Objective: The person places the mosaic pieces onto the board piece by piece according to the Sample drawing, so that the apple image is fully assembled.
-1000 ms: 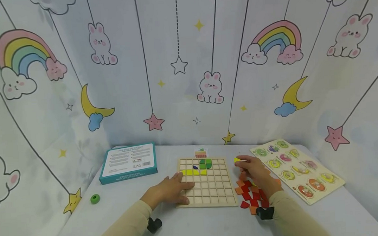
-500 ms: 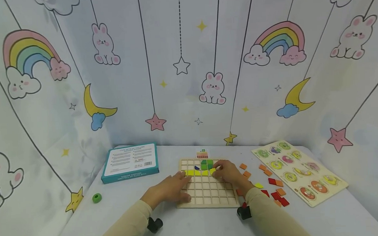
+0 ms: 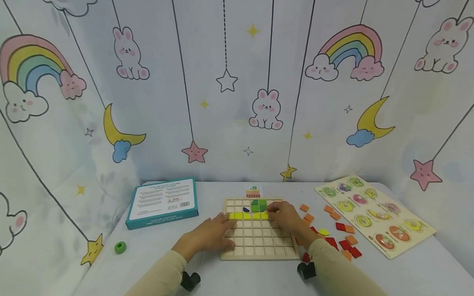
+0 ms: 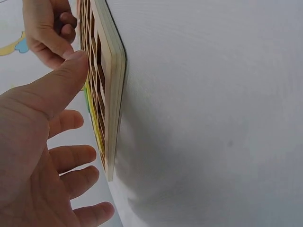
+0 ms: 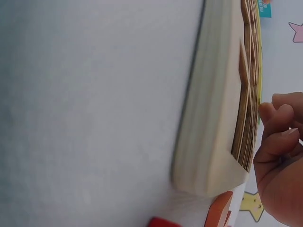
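1. Square wooden grid board [image 3: 258, 228] lies near the surface's front edge, centre.
2. Left hand [image 3: 209, 235], fingers straight, rests flat on the board's left edge.
3. Right hand [image 3: 286, 216], fingers curled, pinches a small yellow wooden tile [image 3: 265, 215] at the yellow row's right end.
4. Tile judged light, stiff, smooth; best pinched by its side edges.

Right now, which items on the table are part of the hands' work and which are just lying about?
In use:
- wooden grid board, left hand resting on its left edge
- yellow tile row, right hand at its right end
- green tiles and blue piece
- loose red, orange and yellow tiles

Lying about:
- teal box
- green ring
- fruit peg puzzle
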{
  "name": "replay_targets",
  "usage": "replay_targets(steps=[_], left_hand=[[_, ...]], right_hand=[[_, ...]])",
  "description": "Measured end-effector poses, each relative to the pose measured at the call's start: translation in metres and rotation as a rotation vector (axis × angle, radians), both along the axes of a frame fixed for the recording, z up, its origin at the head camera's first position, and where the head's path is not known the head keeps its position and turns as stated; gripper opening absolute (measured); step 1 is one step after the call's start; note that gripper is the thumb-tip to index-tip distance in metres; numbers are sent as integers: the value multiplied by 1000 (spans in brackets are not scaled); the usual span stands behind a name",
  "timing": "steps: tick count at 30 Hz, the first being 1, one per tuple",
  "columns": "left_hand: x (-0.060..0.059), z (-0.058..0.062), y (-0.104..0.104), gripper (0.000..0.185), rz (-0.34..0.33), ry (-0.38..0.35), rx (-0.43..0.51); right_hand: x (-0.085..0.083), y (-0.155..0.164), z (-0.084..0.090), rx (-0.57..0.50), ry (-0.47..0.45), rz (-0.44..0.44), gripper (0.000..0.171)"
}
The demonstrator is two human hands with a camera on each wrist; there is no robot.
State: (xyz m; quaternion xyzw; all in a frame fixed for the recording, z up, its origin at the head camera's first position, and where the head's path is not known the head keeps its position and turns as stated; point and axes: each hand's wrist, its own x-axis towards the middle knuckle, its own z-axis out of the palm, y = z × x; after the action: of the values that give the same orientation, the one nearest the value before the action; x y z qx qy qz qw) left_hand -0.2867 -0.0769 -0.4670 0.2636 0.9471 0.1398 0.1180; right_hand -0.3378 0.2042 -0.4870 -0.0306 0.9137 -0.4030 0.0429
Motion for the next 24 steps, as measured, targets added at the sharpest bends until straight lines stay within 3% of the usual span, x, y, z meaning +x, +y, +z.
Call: replay_targets(steps=[4,9,13,19,24], left_hand=[[-1,0,-1,71,2,0,-2],[0,3,-4,72,-10,-5,-24],[-1,4,-4,77,-27,-1,-75],[1,4,-7,93,-12,-23,-128],[0,4,-5,95,-3,-15,-134]], right_hand=[[1,2,1,-25,32,12,20],[7,30,10,-240,-2,6,29],[20,77,21,-384,-58,-56,41],[49,146,25,-350,-96,-161,51],[63,168,14,-267,-173,-200,44]])
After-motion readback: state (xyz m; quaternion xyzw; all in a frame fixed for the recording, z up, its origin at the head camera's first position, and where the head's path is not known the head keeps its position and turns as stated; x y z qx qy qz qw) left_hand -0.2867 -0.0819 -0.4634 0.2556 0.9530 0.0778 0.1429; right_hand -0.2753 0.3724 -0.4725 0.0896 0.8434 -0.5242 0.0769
